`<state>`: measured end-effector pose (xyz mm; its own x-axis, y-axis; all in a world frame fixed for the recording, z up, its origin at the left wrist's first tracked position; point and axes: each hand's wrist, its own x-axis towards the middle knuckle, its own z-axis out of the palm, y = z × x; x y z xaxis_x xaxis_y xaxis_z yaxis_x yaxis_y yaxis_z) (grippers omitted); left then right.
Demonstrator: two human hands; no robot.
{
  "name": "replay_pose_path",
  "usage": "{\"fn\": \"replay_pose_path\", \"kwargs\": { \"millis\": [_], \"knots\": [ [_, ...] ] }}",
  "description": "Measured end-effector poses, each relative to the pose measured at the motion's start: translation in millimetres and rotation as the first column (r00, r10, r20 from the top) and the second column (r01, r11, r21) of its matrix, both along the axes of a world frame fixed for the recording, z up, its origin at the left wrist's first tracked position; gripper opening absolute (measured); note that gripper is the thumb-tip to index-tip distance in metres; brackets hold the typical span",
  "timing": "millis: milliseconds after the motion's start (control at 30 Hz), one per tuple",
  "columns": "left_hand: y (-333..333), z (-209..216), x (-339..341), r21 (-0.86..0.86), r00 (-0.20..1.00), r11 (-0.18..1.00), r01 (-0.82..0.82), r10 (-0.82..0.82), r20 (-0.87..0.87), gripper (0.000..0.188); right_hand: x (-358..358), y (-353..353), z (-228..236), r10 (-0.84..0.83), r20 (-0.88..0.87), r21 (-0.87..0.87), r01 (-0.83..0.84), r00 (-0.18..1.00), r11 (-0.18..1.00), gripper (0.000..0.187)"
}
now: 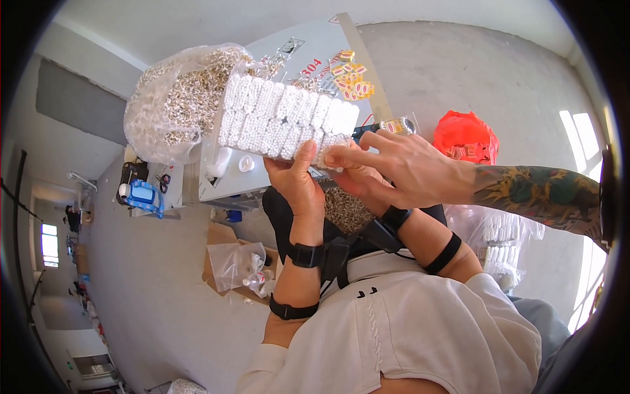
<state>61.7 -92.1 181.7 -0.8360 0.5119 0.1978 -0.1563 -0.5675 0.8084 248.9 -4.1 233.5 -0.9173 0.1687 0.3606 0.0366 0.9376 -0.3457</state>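
Note:
Both my hands hold up a block of white bundles (289, 115) with small rounded tips, like cotton swabs, packed in two rows. My left hand (296, 180) grips its near edge, thumb on the upper face and fingers mostly hidden underneath. At the near right corner my right hand (359, 177) is closed on the same block, partly covered by another person's hand (413, 167). That hand reaches in from the right, its fingertips at the block's corner beside my right hand.
A metal-topped table (269, 49) bears a big clear bag of small shiny pieces (190, 98) and small yellow packets (354, 85). A red bag (466, 138) stands right; a clear bag with white bundles (502, 243) sits below it. An open cardboard box (220, 262) is on the floor.

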Motion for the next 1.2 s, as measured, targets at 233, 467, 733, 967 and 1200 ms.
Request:
{"fn": "replay_pose_path", "kwargs": {
  "millis": [233, 467, 733, 967, 1200],
  "knots": [
    [3, -7, -2, 0.008, 0.998, 0.999, 0.042, -0.042, -0.043, 0.055, -118, -23, -93, -0.423, -0.555, -0.612, -0.696, 0.716, -0.375, 0.066],
    [-3, -7, -7, -0.105, 0.995, 0.993, 0.046, -0.055, -0.084, 0.059, -116, -20, -91, -0.470, -0.524, -0.659, -0.688, 0.710, -0.305, 0.079],
    [-4, 10, 2, -0.187, 0.981, 0.981, -0.052, 0.015, -0.194, 0.064, -111, -16, -83, -0.463, -0.509, -0.696, -0.663, 0.726, -0.276, 0.090],
    [-4, 18, 8, -0.183, 0.984, 0.983, -0.017, -0.016, -0.177, 0.068, -110, -13, -84, -0.441, -0.519, -0.706, -0.657, 0.733, -0.262, 0.094],
    [-4, 19, 9, -0.210, 0.981, 0.977, -0.029, -0.012, -0.191, 0.069, -109, -12, -83, -0.434, -0.511, -0.729, -0.641, 0.742, -0.238, 0.094]
  ]
}}
